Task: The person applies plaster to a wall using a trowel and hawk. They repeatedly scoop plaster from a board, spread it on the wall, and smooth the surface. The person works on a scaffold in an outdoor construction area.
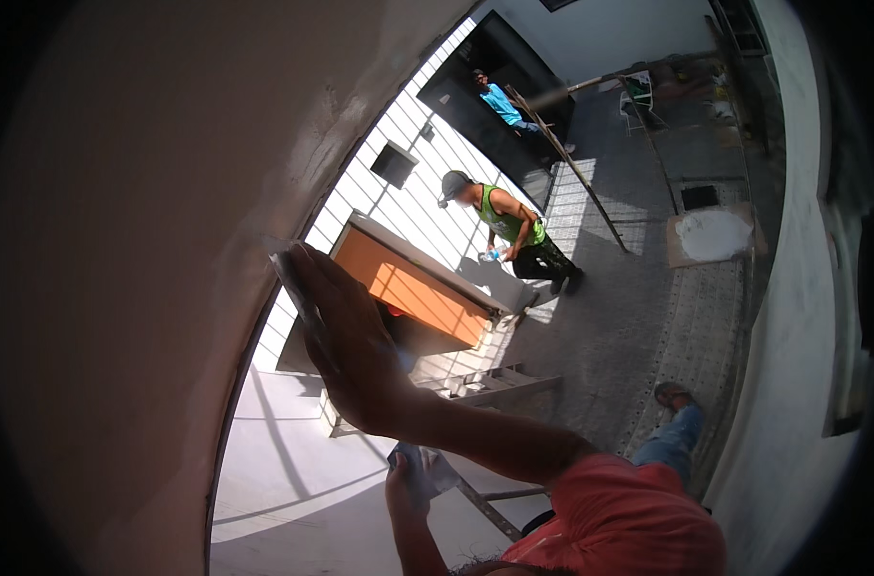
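A: Which step's in hand?
B: Looks like a smoothing pass. Right hand [355,348] has a flat blade [300,298] up against the plastered face [182,221], just inside that face's right edge. Wall or ceiling, can't tell.
A: Grip?
B: Right: fingers nearly straight, close together along the blade; thumb hidden. Left hand [406,488]: lower down, curled round a grey flat piece [440,473], clear of the face. Exact kind unclear.
A: What does the next move call for?
B: My read: blade flat, even pressure along the edge. Risk is gouging the damp-looking patch [331,125] if it tips.
A: Counts?
B: Own hands, two. Blade, one. Grey piece, one. Co-workers, two: one in a green vest [514,216], one in a blue top [501,104] further back. Bottle [492,255], one, with green vest. Orange cabinet [413,288], one. Board [684,252] with a white heap [713,234], one each, toward the floor's right edge.
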Demonstrator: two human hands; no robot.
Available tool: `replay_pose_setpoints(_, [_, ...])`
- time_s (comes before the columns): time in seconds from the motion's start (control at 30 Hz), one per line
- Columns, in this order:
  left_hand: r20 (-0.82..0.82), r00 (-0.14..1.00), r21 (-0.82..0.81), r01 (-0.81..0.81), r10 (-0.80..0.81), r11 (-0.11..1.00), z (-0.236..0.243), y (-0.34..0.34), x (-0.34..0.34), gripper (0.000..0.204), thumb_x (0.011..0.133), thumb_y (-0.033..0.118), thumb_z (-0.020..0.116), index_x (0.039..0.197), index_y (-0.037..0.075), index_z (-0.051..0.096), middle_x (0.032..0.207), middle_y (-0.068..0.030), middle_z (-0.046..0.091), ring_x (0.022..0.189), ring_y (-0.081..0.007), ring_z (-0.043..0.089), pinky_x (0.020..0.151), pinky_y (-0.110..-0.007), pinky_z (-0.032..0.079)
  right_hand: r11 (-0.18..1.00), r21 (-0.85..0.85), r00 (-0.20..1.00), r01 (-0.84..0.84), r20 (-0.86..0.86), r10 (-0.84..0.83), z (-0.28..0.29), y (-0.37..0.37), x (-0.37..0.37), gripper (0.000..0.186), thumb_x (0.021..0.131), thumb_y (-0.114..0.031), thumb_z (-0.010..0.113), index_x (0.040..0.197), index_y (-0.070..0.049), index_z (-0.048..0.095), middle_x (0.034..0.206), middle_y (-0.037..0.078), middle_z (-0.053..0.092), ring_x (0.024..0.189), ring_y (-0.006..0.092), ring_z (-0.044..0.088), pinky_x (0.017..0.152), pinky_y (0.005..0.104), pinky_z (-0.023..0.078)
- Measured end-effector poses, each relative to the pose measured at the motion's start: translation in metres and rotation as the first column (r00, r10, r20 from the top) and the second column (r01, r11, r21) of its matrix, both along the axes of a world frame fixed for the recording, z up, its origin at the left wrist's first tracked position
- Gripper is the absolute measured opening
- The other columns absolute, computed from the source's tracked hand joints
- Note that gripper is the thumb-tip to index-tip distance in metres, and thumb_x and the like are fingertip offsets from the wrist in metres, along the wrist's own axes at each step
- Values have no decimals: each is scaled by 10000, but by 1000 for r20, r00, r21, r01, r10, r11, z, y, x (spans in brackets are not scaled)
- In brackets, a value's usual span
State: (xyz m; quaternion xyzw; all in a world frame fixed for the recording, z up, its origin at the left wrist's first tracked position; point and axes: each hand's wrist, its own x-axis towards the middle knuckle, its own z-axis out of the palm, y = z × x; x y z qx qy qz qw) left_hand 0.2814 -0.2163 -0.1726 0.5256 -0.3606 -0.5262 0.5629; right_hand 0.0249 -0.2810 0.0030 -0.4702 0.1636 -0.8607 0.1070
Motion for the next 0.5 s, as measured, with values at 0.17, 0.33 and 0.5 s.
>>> replay_pose_setpoints(0.17, [34,998,-18,56,-55,998,39,-23,-38,451,1038,305,546,1366,-3,523,1171,-118,641,1048,-246,644,912,-383,538,901,89,884,-426,-173,435,-97,6,-68,580,1023,-138,545,1561,-94,334,1521,199,416,1409,359,421,1147,478,370])
replay_pose_setpoints(0.33, [31,969,-33,245,-244,969,77,-46,-96,455,1089,382,467,1303,-1,587,1051,-49,643,908,-108,625,763,-239,517,957,-255,673,-138,-733,-98,-135,-1,-91,584,959,-154,644,1509,-164,448,1458,155,483,1338,328,498,1108,477,427])
replay_pose_setpoints(0.5, [-109,923,24,373,-369,927,100,-49,-132,381,1087,317,472,1275,5,583,1072,-90,675,902,-164,671,773,-291,552,981,131,556,-142,-810,188,-150,17,-94,563,856,-177,732,1384,-316,593,1356,74,566,1262,261,553,1049,476,458])
